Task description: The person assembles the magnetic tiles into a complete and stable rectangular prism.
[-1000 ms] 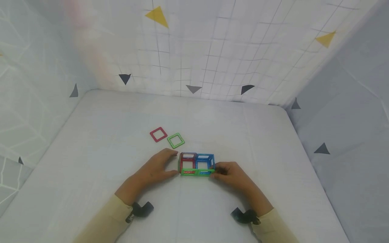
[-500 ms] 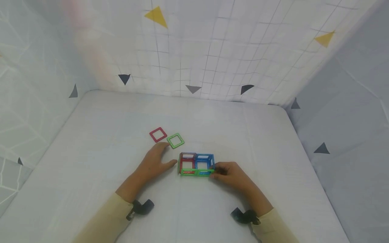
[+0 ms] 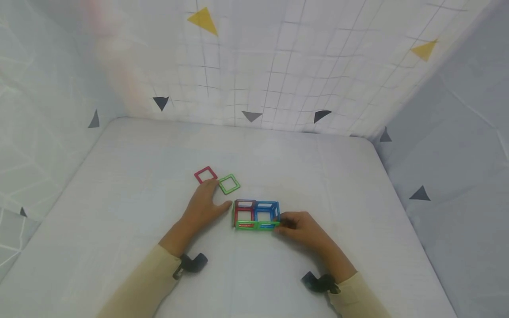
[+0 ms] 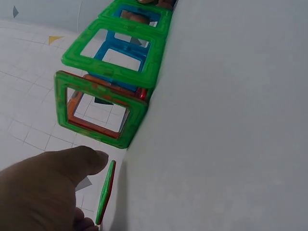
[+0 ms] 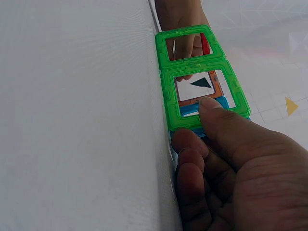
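A small open frame structure of magnetic tiles (image 3: 244, 225), red, blue and green, stands on the white table. My right hand (image 3: 300, 227) holds its right end. In the right wrist view the thumb (image 5: 219, 113) lies on a green tile (image 5: 163, 86), with the other fingers curled at the end. My left hand (image 3: 203, 205) is left of the structure, thumb apart from the fingers, its fingertips by a loose red square tile (image 3: 208, 168). A loose green square tile (image 3: 229, 192) lies just right of those fingertips. Whether the left fingertips touch the red tile cannot be told.
The white table (image 3: 338, 176) has a patterned cloth backdrop (image 3: 278, 66) behind it and grey cloth (image 3: 457, 132) on the right. Each wrist carries a black camera mount, such as the left mount (image 3: 195, 263).
My left hand has moved up, away from the structure's left side, to the loose red tile. My right hand has stayed on the structure's right end.
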The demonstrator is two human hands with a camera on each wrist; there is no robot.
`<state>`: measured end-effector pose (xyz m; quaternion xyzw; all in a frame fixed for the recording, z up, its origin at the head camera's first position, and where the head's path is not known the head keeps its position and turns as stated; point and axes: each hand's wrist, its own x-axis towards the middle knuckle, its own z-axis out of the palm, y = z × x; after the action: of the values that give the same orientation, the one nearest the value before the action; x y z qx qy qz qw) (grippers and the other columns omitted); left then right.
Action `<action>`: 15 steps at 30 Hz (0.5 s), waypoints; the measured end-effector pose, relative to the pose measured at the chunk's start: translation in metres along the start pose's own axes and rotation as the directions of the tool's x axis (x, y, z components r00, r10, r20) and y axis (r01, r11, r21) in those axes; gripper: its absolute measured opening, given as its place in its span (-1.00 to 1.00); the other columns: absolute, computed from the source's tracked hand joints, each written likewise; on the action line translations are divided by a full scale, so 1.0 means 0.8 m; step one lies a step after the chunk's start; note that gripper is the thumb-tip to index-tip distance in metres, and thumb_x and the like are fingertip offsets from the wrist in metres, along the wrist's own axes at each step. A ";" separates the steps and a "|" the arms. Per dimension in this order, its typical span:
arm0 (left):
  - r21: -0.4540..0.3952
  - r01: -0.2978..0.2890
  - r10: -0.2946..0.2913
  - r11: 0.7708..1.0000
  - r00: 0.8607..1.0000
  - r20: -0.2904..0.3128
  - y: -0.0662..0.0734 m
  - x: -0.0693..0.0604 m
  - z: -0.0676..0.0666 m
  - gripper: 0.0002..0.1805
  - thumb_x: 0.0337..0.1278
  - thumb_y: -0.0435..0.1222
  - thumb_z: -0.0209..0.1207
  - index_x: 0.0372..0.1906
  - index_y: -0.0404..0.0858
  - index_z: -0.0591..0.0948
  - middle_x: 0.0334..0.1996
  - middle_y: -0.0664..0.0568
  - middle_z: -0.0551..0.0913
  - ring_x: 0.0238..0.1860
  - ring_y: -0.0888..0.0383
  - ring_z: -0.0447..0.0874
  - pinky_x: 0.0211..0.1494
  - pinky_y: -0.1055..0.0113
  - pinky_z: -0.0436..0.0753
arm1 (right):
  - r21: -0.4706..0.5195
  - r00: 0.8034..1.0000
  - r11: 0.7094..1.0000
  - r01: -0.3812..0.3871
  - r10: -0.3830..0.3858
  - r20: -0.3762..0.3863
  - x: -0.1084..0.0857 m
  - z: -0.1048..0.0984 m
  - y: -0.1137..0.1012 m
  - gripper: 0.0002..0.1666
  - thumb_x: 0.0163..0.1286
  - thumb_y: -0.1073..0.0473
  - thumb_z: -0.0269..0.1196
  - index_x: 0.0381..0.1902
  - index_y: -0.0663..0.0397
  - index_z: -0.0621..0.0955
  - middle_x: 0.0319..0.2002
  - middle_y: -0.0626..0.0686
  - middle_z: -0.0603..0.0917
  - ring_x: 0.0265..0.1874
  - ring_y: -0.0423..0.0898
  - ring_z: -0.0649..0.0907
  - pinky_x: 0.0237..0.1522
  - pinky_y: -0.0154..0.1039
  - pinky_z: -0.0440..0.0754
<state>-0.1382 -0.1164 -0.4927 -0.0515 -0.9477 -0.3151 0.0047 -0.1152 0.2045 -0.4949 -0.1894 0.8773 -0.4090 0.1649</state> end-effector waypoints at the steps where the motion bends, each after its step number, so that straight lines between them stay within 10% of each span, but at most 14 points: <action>1: 0.002 0.001 -0.001 1.000 1.000 -0.006 0.000 0.002 0.001 -0.14 0.11 0.01 0.36 0.42 -0.32 0.35 0.38 -0.17 0.41 0.44 -0.12 0.29 0.46 -0.04 0.35 | -0.006 1.000 1.000 0.005 -0.005 0.000 0.000 0.000 0.000 -0.75 0.28 -0.02 0.40 -0.11 -0.12 0.72 -0.33 -0.17 0.70 -0.33 -0.14 0.62 -0.25 -0.33 0.65; 15: 0.032 0.039 -0.038 0.999 0.999 -0.028 0.002 0.023 0.005 -0.22 0.11 -0.02 0.37 0.34 -0.34 0.41 0.30 -0.18 0.48 0.35 -0.11 0.40 0.42 -0.01 0.41 | -0.003 1.000 1.000 0.015 -0.015 0.007 -0.001 -0.003 -0.004 -0.75 0.29 -0.01 0.40 -0.11 -0.11 0.71 -0.32 -0.17 0.69 -0.33 -0.13 0.62 -0.25 -0.32 0.66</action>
<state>-0.1560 -0.1113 -0.4940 -0.0290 -0.9534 -0.3001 0.0123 -0.1148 0.2043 -0.4911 -0.1975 0.8759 -0.4081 0.1649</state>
